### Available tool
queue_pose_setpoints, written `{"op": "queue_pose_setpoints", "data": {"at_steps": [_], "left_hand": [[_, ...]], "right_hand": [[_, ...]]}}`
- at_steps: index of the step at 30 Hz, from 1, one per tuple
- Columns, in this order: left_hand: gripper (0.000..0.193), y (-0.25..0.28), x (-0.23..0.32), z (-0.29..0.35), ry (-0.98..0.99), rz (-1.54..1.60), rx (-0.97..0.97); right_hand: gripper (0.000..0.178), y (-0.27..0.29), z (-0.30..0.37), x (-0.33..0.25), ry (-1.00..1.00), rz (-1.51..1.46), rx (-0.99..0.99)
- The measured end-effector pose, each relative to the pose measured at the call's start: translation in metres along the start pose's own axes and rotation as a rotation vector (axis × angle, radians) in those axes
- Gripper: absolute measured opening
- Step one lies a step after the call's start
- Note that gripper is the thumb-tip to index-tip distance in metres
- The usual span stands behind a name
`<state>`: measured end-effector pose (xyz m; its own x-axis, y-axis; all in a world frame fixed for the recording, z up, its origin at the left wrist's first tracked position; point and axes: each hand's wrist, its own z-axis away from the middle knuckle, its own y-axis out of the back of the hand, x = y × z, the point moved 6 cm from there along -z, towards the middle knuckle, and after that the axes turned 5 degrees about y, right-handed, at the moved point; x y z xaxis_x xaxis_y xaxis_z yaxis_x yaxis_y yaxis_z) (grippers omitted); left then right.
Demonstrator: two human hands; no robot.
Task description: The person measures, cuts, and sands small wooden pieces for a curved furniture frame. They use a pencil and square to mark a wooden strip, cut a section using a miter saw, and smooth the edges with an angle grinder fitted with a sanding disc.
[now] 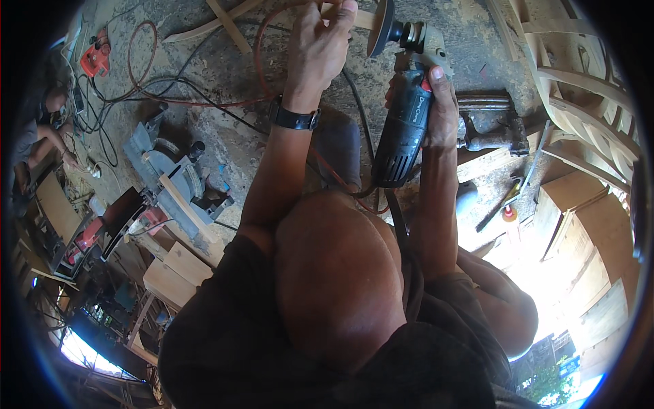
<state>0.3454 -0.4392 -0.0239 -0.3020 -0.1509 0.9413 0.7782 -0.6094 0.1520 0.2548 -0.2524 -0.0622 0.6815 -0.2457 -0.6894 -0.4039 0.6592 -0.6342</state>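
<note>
My right hand [441, 109] is closed round the dark body of an angle grinder [402, 133], which stands nearly upright in view with its head at the top. A round sanding disc [381, 28] on the grinder's head faces left, against or very close to a pale strip of wood [365, 18]. That strip is pinched in my left hand [319, 51], thumb pointing up, at the top edge of the view. A black watch [296, 117] circles my left wrist. The strip's far end is hidden behind my fingers.
At left stands a mitre saw [170, 167] with wood on it. Cables and a red hose [231, 104] trail over the floor. A metal vise-like tool [494, 123] lies at right, near curved wooden frames [586, 82]. Another person [42, 140] crouches at far left.
</note>
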Motion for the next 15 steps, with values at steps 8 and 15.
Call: {"op": "queue_pose_setpoints", "data": {"at_steps": [8,15], "left_hand": [[0.049,0.003,-0.005,-0.001,0.059,-0.117,0.049],[0.046,0.0,-0.001,0.001,0.048,-0.074,0.026]], "right_hand": [[0.046,-0.002,0.003,-0.004,-0.002,0.006,0.013],[0.046,0.0,0.003,-0.003,-0.006,0.027,0.018]]}}
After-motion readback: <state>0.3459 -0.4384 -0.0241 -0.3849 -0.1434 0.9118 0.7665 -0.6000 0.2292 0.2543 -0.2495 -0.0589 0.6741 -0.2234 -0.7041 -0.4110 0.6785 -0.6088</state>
